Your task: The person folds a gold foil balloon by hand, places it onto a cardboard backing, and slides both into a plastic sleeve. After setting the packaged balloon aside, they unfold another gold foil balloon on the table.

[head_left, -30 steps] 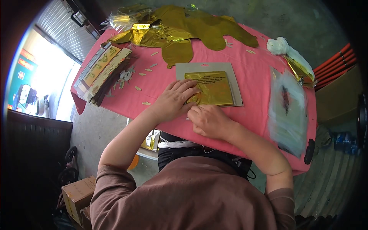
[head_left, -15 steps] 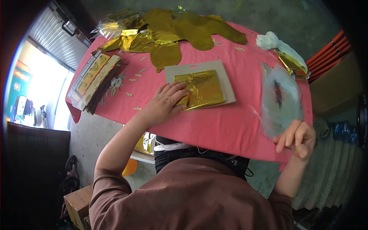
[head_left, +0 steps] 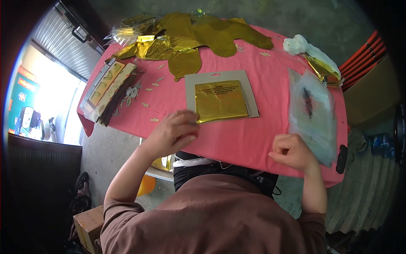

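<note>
Folded gold foil [head_left: 220, 100] flat on grey card [head_left: 249, 91], mid desk [head_left: 253, 139], not yet bagged | left hand [head_left: 172, 132] fingers curled beside its corner, apparently empty | right hand [head_left: 292, 151] clenched loosely near clear bags [head_left: 314, 112]

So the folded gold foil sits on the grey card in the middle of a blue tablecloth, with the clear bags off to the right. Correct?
Not quite: the tablecloth is pink, not blue, as the head view shows. The rest holds: the folded gold foil sits on the grey card mid-table, and the clear bags lie to the right.
</note>
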`<action>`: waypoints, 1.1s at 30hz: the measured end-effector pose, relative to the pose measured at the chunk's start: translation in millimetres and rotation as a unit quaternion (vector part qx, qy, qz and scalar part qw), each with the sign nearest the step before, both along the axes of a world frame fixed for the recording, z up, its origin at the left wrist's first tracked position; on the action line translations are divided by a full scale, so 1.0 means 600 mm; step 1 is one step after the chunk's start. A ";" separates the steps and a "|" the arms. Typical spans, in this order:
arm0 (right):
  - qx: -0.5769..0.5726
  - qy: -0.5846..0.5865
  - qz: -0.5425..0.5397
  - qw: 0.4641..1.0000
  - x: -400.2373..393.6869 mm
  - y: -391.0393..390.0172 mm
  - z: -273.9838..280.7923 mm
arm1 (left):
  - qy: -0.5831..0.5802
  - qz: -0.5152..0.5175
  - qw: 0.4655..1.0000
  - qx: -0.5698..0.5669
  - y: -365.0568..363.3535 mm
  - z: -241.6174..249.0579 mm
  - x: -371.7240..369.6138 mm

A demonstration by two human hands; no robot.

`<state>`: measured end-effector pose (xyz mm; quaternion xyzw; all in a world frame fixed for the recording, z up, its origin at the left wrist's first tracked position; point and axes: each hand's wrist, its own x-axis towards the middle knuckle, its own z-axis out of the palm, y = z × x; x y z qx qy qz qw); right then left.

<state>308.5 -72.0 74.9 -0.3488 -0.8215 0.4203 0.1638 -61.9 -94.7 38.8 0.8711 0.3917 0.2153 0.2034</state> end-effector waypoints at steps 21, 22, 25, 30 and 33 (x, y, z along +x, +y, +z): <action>0.069 -0.098 -0.031 0.992 -0.018 -0.012 -0.062 | -0.036 0.073 0.989 0.125 -0.053 -0.018 0.026; 0.080 -0.084 -0.038 0.993 -0.031 -0.014 -0.047 | -0.040 0.089 0.988 0.118 -0.053 -0.018 0.028; 0.078 -0.032 -0.081 0.993 -0.066 -0.021 -0.033 | -0.058 0.116 0.986 0.100 -0.051 -0.019 0.035; 0.083 0.022 -0.096 0.992 -0.081 0.001 -0.053 | -0.056 0.128 0.986 0.088 -0.042 -0.017 0.036; 0.075 0.035 -0.099 0.992 -0.085 0.012 -0.071 | -0.061 0.141 0.985 0.076 -0.037 -0.018 0.037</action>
